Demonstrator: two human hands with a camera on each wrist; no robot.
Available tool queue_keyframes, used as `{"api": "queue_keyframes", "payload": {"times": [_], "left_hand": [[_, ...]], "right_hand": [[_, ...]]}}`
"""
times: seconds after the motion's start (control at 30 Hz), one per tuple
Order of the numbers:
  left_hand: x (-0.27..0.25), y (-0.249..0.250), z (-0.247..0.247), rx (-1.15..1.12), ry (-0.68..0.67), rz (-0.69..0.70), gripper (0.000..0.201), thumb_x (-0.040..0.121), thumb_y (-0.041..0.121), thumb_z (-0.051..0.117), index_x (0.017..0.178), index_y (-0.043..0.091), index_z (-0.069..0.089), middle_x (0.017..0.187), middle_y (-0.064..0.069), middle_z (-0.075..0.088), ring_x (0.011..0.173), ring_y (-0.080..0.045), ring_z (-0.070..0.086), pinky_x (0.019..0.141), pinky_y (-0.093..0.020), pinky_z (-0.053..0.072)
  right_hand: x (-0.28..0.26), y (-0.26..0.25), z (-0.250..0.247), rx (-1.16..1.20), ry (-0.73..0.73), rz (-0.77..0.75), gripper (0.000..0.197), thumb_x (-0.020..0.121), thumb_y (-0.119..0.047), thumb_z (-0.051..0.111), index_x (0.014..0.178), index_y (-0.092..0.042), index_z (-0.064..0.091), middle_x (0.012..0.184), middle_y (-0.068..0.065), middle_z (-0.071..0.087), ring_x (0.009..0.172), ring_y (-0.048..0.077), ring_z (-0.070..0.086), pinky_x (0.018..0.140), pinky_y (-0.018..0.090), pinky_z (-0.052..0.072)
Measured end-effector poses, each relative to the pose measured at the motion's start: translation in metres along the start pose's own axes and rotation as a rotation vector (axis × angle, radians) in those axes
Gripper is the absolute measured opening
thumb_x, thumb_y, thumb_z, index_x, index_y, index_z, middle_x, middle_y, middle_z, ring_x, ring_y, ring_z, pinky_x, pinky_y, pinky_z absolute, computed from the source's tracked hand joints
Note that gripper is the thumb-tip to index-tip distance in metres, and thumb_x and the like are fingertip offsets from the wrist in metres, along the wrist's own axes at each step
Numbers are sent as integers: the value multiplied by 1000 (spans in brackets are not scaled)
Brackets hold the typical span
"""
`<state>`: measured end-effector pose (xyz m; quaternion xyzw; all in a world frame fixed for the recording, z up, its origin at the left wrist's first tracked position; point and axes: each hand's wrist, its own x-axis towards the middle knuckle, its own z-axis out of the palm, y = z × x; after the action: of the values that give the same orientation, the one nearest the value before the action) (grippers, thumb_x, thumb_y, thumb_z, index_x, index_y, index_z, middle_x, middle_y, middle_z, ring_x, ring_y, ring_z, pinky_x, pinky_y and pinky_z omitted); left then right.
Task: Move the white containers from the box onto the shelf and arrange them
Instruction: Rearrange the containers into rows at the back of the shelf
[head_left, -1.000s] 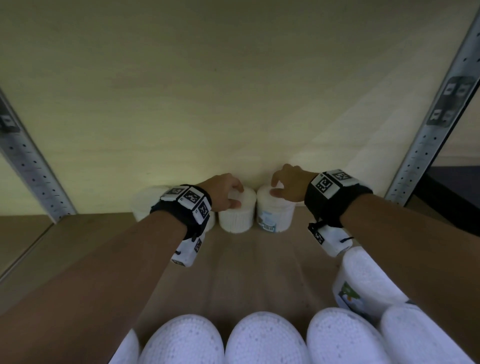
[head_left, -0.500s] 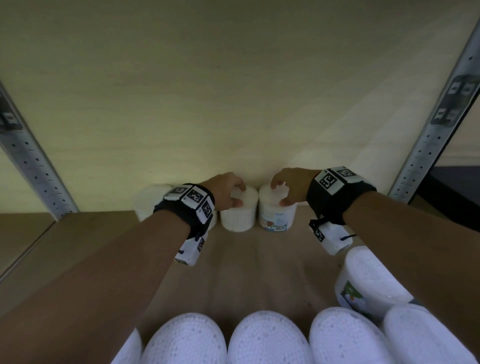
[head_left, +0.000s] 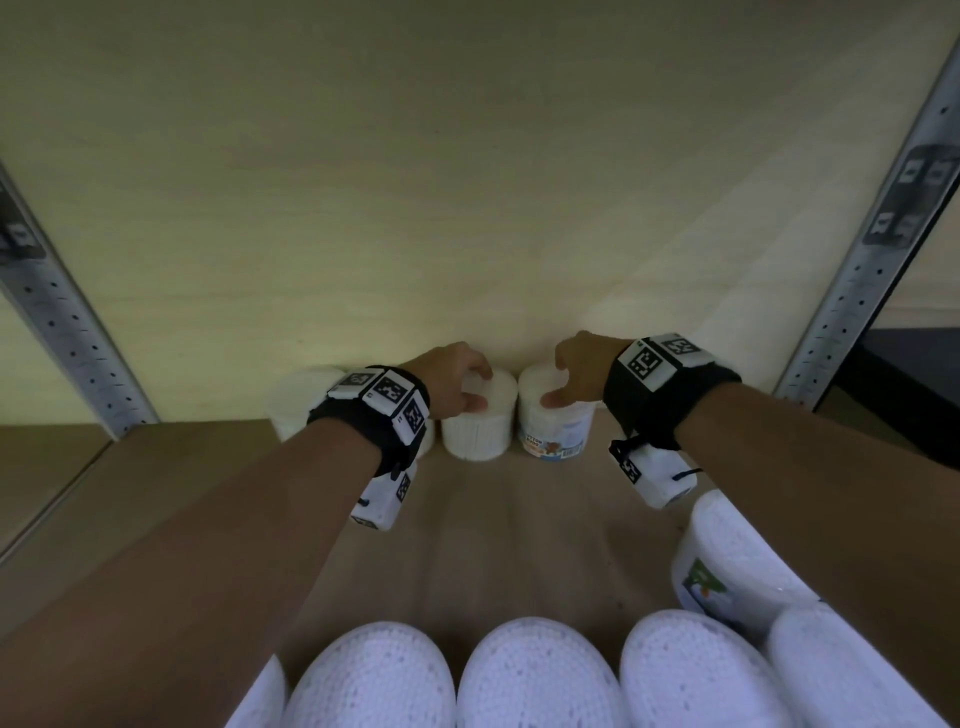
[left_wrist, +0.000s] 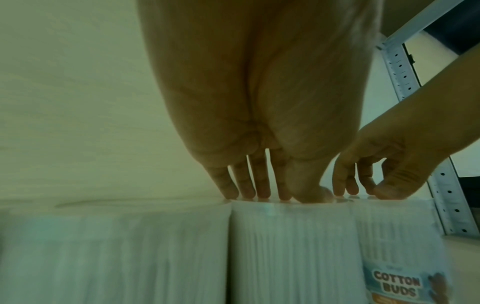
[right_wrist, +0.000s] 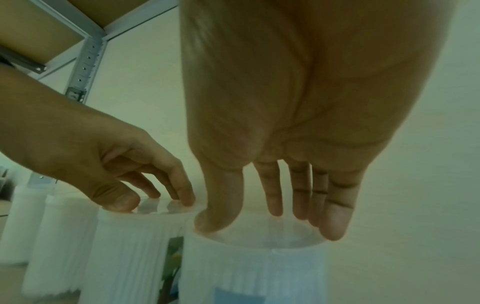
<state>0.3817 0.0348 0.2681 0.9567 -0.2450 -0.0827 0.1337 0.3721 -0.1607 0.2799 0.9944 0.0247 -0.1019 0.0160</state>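
Two white ribbed containers stand side by side at the back of the wooden shelf (head_left: 519, 525). My left hand (head_left: 475, 387) holds the left container (head_left: 478, 431) from above, thumb on the near rim of its lid and fingers on the far rim. My right hand (head_left: 558, 382) grips the right container (head_left: 556, 431), which has a "cotton buds" label, the same way. In the left wrist view the left fingertips (left_wrist: 262, 193) touch the lid of the left container (left_wrist: 291, 246). In the right wrist view the thumb and little finger span the lid of the right container (right_wrist: 254, 273).
A third white container (head_left: 296, 400) stands left of the pair, partly behind my left wrist. Several more white containers (head_left: 535, 675) crowd the near foreground. Metal uprights stand at the left (head_left: 62, 332) and right (head_left: 852, 280). The pale back wall is just behind the row.
Both hands stay on the lids of the same two containers. The right thumb has slid down to the lid's near rim; otherwise almost nothing has moved.
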Motion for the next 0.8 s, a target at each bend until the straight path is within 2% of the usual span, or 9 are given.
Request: {"api": "queue_keyframes", "payload": {"times": [0.2, 0.37, 0.8], "left_hand": [[-1, 1, -1, 0, 2, 1, 46, 90, 25, 63, 133, 14, 51, 140, -7, 42, 129, -24, 44, 105, -32, 36], [-1, 1, 0, -5, 1, -1, 45, 91, 24, 63, 133, 15, 51, 141, -7, 41, 130, -24, 43, 106, -32, 36], [3, -2, 1, -1, -18, 9, 45, 91, 23, 62, 133, 15, 49, 141, -8, 41, 130, -24, 43, 106, -33, 36]], "right_hand": [[-3, 3, -3, 30, -22, -56, 65, 83, -38, 69, 138, -14, 43, 142, 9, 42, 126, 28, 47, 104, 36, 40], [-6, 3, -10, 17, -79, -125, 63, 85, -18, 68, 142, -16, 42, 147, 8, 38, 133, 26, 41, 107, 34, 36], [-10, 4, -9, 13, -51, -163, 60, 86, -15, 66, 141, -17, 43, 148, 7, 38, 134, 25, 41, 108, 34, 36]]}}
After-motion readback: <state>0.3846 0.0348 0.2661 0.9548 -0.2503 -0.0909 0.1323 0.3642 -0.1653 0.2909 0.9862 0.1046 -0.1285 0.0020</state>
